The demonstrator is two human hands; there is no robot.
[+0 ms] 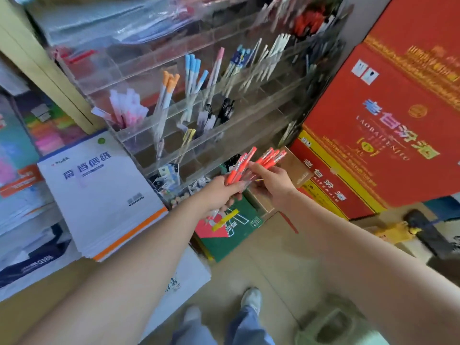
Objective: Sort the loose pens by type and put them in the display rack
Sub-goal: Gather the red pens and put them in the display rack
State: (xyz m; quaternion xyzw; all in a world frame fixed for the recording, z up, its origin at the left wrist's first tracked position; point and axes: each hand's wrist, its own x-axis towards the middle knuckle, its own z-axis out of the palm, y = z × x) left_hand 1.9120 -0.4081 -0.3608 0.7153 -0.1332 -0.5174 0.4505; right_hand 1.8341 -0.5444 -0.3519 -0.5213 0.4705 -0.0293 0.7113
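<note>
Red pens (240, 168), gripped in left hand (219, 195) and right hand (272, 184), slant up-right toward rack (211, 143).

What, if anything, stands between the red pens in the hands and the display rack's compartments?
Nothing visible does. The left hand and right hand hold the red pens right in front of the clear display rack, at its lower tiers, with no object between.

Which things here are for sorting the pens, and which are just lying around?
For the job: red pens, gripped in the left hand and the right hand; rack; blue-capped pens standing in it.
Just lying about: paper pad; red boxes; green box.
</note>
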